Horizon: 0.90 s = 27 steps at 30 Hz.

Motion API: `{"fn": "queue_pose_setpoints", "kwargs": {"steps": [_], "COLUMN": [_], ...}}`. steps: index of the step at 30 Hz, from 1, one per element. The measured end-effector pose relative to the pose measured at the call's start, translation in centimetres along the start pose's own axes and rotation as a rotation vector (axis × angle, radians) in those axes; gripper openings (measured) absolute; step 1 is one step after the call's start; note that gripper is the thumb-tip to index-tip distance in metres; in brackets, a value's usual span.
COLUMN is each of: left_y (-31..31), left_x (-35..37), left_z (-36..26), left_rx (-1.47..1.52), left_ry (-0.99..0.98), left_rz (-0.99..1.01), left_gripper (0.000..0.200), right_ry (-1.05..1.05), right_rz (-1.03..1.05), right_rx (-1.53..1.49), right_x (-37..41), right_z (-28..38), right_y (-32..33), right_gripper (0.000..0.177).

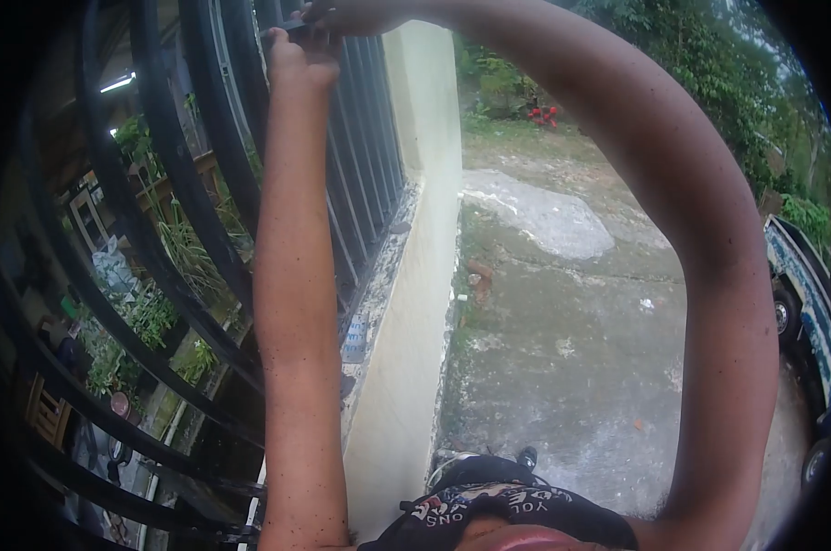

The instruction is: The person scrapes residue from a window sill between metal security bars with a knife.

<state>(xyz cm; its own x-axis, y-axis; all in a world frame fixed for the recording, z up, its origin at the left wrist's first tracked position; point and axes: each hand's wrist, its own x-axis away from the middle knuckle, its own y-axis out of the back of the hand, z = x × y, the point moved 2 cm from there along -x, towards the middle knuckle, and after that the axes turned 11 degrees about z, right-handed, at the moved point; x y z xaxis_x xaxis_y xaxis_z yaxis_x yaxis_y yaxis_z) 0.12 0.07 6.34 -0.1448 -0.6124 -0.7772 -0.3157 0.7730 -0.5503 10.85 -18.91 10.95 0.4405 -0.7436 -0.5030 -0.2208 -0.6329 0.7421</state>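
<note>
Both my arms reach up to a fence of black metal bars (172,156). My left hand (302,62) is closed at the upper bars, around or against a small dark piece that I cannot make out. Right beside it, my right hand (346,16) bends in from the right at the top edge of the view. Its fingers are partly cut off and lie close to the left hand. What the right fingers hold, if anything, is hidden.
The fence stands on a pale wall (388,432) with a speckled ledge bearing a blue-and-white packet (355,332). Behind the bars are potted plants (130,331). A concrete driveway (562,367) lies to the right, with a parked vehicle (806,312) at its edge.
</note>
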Motion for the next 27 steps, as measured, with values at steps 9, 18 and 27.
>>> {"fn": "queue_pose_setpoints", "kwargs": {"steps": [9, 18, 27], "left_y": [-5.7, -5.8, -6.0], "left_x": [3.1, -0.1, -0.1], "left_z": [-0.1, -0.8, -1.2], "left_rx": [0.070, 0.065, 0.030], "left_ry": [0.044, 0.047, 0.021], "left_rz": [-0.085, -0.080, -0.093], "left_gripper": [0.053, 0.059, 0.059], "right_ry": [-0.079, -0.177, -0.013], "right_rz": [0.191, 0.114, 0.091], "right_rx": [0.169, -0.010, 0.247], "right_x": [-1.6, -2.6, -5.8], "right_z": [0.3, -0.1, -0.1], "right_y": [2.2, 3.1, 2.1], "right_gripper": [0.032, 0.030, 0.029]}}
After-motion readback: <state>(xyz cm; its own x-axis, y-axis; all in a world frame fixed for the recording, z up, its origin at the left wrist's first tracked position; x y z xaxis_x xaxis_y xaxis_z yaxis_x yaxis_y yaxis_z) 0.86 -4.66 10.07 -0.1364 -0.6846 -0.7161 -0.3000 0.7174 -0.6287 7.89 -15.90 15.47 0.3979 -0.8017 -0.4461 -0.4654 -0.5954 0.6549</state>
